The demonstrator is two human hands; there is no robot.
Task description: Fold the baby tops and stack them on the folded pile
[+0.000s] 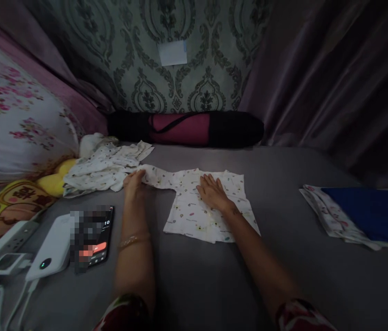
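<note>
So there's a little white printed shirt [187, 216] on the grey surface [194, 285], left hand [134, 178] at its sleeve end, right hand [213, 192] flat on the chest.

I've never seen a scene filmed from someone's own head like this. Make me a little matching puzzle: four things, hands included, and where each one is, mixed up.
Things:
1. Left hand
2. Right hand
3. Long bag
4. Blue cloth

Places:
A. Along the foot of the patterned wall
B. At the end of an outstretched sleeve
C. On top of folded patterned cloths
D. Spread flat on the body of the white garment

Right pairs: 1-B, 2-D, 3-A, 4-C
</note>
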